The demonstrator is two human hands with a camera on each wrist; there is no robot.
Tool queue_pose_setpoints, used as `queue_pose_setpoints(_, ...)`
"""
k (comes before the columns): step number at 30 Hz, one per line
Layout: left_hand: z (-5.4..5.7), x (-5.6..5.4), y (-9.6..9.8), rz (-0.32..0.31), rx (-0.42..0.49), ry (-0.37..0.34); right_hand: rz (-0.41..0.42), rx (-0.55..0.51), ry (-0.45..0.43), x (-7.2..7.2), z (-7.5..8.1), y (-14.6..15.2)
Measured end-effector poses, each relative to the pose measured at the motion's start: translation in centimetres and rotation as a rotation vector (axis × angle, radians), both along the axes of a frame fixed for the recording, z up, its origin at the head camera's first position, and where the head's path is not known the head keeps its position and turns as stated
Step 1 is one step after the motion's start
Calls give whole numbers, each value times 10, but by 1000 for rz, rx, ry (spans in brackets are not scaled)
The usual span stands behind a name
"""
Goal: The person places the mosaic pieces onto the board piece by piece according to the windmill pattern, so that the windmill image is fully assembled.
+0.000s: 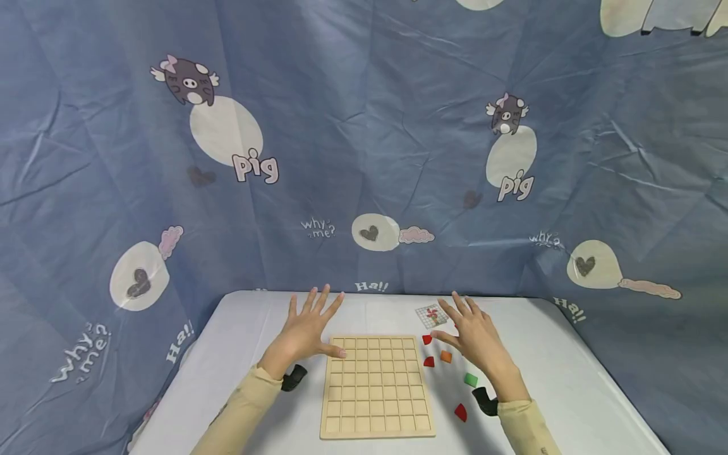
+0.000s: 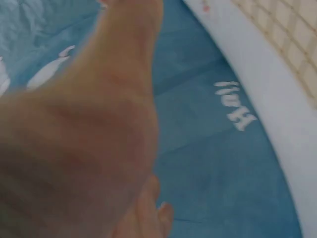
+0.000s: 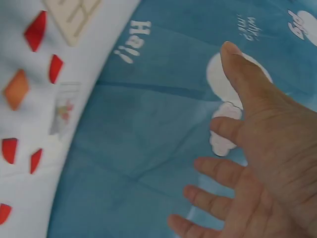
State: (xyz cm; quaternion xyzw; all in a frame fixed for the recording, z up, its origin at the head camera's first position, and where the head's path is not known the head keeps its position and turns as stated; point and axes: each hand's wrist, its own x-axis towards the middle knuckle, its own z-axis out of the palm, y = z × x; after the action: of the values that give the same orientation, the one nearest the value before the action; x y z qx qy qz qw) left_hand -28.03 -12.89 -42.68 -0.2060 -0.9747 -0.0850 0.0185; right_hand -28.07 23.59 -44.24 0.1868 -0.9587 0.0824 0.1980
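Observation:
My left hand (image 1: 304, 333) hovers at the upper left of a pale wooden grid board (image 1: 378, 387), fingers spread and holding nothing. In the left wrist view that hand (image 2: 114, 114) is blurred and close to the lens. To the right of the board, my right hand (image 1: 476, 335) is raised with fingers apart, also without anything in it; the right wrist view shows its spread fingers (image 3: 218, 171). Near and beneath it lie red quarter-round pieces (image 1: 461, 412), an orange square (image 1: 446, 357) and a green square (image 1: 471, 380). The right hand hides part of the pieces.
A small card with a red flower picture on a grid (image 1: 431, 316) lies at the back of the white table (image 1: 227, 366). Blue printed cloth (image 1: 364, 158) hangs behind and around the table. A black strap piece (image 1: 294, 378) is at each wrist.

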Motion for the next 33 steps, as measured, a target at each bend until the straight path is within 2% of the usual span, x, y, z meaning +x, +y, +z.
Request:
queue_pose_setpoints(5,-19,-1,-9,-82,-37,-100,26,1,-60,-2,-18,4)
queue_pose_setpoints(13,-56,2,-22,-185,45,-237,74,-52,-146,-4,-49,12)
queue_pose_setpoints(18,-75,2,-26,-205,75,-272,86,-85,-208,-5,-61,11)
queue_pose_setpoints(21,-86,3,-28,-207,78,-286,99,-93,-213,-7,-69,11)
queue_pose_setpoints(26,-99,7,-29,-211,94,-335,111,-102,-239,-11,-82,8)
queue_pose_setpoints(33,-107,13,-26,-232,114,-363,105,-110,-302,-13,-91,2)
